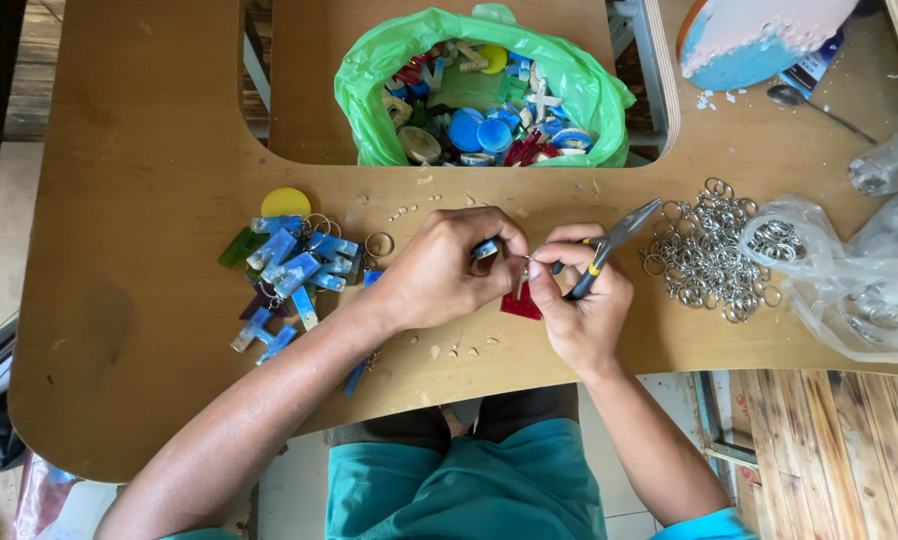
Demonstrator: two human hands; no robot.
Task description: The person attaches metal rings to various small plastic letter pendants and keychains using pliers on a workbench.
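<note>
Two hands meet over the wooden table (149, 150), seen from the head camera. The left hand (444, 270) pinches a small blue piece (485, 248). The right hand (581, 305) grips pliers (614, 245), long axis slanting up and right, jaws pointing toward the heap of key rings (704, 250). A red piece (520, 303) lies beneath the hands.

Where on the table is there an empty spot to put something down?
The widest bare wood lies at the far left of the table, beside the pile of blue key-chain pieces. Another free strip runs between the green bag and that pile. It is crowded around the left hand and right hand, and by the metal rings and clear plastic bag.
</note>
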